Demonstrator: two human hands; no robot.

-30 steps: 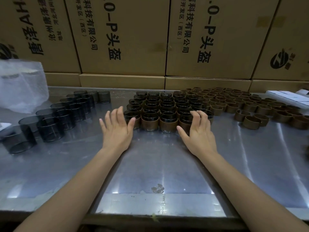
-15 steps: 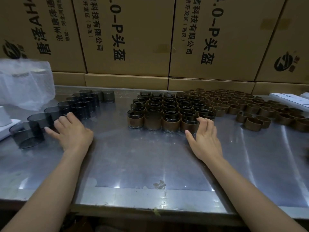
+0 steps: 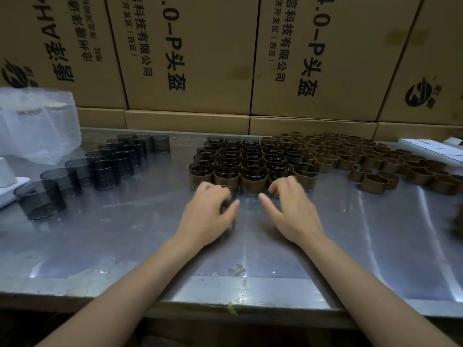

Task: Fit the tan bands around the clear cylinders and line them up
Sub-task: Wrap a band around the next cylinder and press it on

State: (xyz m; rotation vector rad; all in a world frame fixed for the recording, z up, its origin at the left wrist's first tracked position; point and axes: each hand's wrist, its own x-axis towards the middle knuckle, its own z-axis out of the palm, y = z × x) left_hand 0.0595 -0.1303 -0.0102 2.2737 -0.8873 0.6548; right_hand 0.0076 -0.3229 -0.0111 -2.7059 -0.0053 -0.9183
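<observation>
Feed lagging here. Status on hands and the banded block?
Left hand and right hand curled at front row of banded cylinders; grip unclear, blurred. Nothing in the way.

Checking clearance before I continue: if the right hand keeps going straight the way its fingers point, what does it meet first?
Likely the front row of tan-banded clear cylinders; the right hand is blurred, fingertips apparently already there.

- Left hand [image 3: 209, 216] palm down, low over the surface; fingers curled inward, thumb stretched toward centre; blurred, grip not clear
- Right hand [image 3: 292, 210] palm down beside it, just apart; fingers bent at the knuckles, tips blurred, thumb pointing inward
- Both forearms bare, reaching up from the lower corners, converging toward the middle
</observation>
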